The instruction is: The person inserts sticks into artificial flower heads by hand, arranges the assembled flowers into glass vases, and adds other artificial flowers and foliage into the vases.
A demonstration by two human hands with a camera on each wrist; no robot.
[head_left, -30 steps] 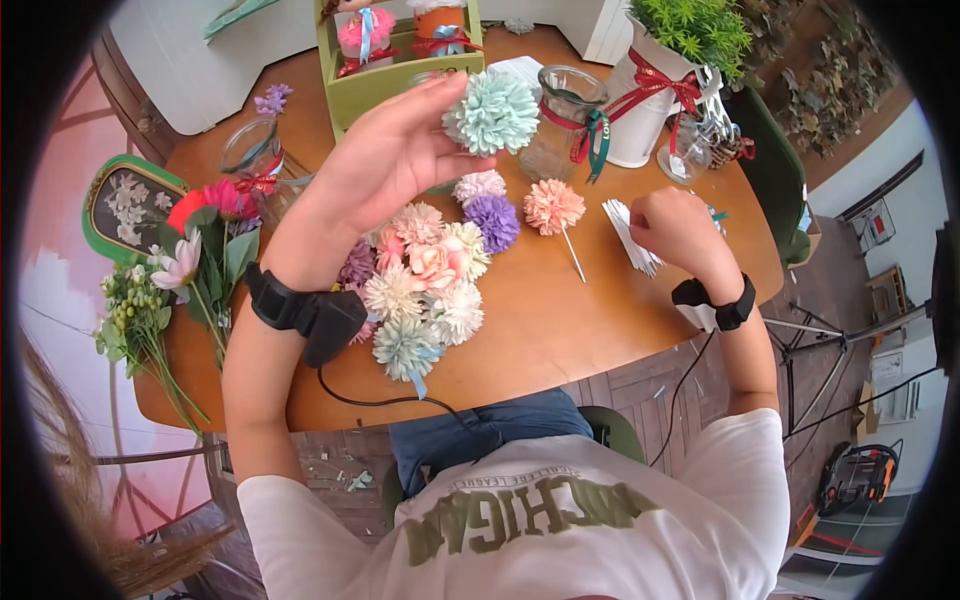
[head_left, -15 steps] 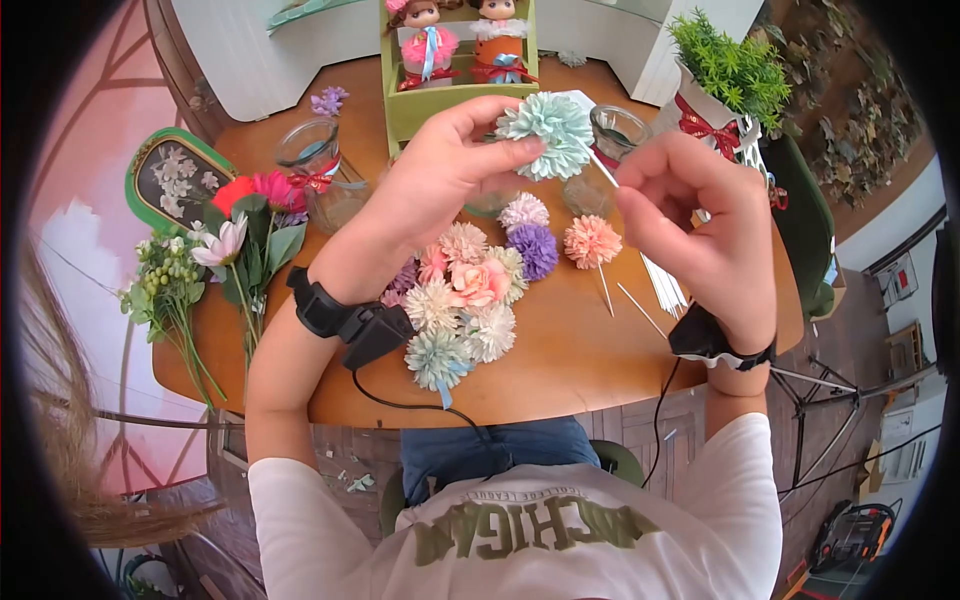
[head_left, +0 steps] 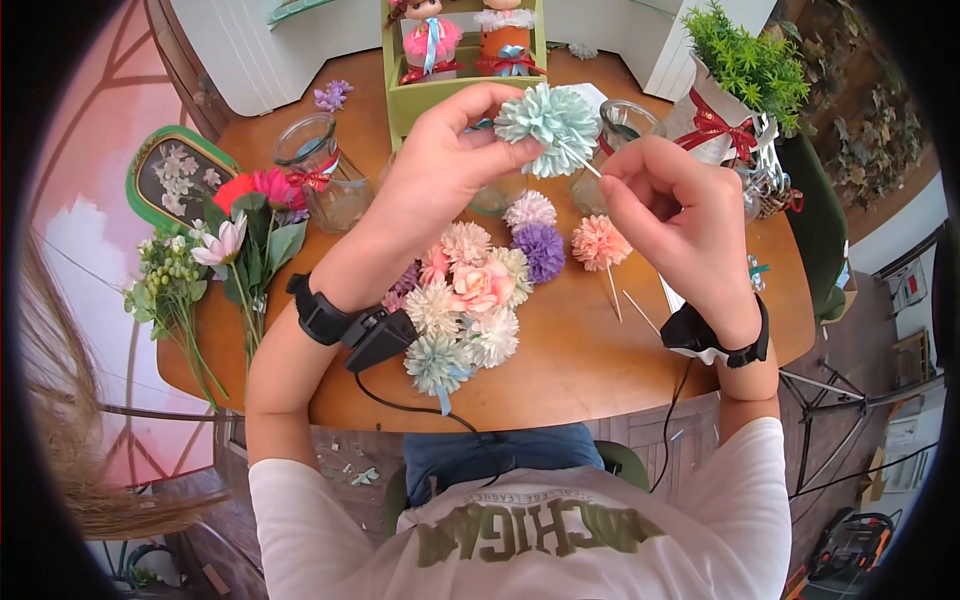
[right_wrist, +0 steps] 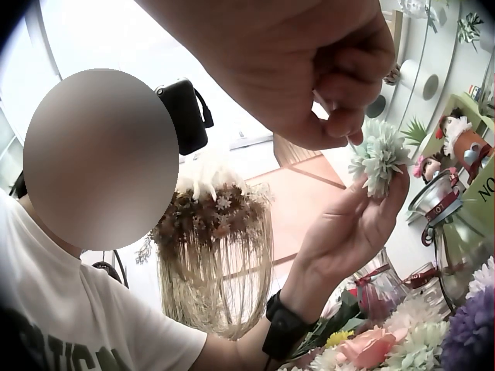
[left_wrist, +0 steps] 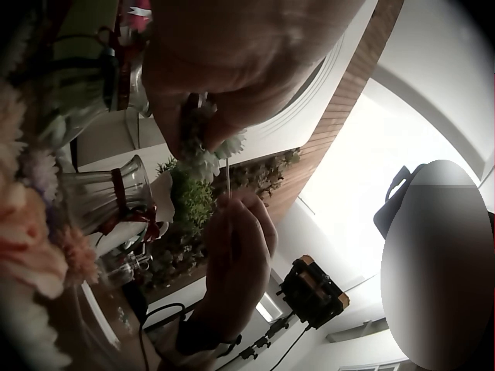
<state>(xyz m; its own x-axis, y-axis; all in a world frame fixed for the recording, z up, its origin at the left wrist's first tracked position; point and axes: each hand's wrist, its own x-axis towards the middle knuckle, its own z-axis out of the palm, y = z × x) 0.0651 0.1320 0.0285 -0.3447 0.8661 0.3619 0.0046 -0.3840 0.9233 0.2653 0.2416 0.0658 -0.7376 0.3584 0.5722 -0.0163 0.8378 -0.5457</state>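
Note:
My left hand [head_left: 450, 155] holds a mint-green artificial flower head [head_left: 543, 122] above the table, thumb on its near side. A thin white stick [head_left: 591, 168] is pinched between the thumb and forefinger of my right hand [head_left: 685, 205]. Its far end meets the underside of the flower head, and the petals hide the tip. In the right wrist view, the right fingers are curled close beside the mint flower [right_wrist: 379, 158]. Below the hands lies a peach flower [head_left: 600, 243] on its own white stick, with a loose white stick [head_left: 640, 312] beside it.
Loose flower heads, including a pink rose [head_left: 480, 287] and a purple one [head_left: 538, 252], cluster on the table [head_left: 570, 380]. Glass vases [head_left: 335, 190] stand behind. Stemmed flowers [head_left: 240, 240] and a green-framed picture [head_left: 175, 180] are left; a potted plant [head_left: 745, 70] stands back right.
My right hand has come from the bundle of white sticks up to the mint flower, bringing one stick against its underside. The left hand has turned the flower so its base faces right.

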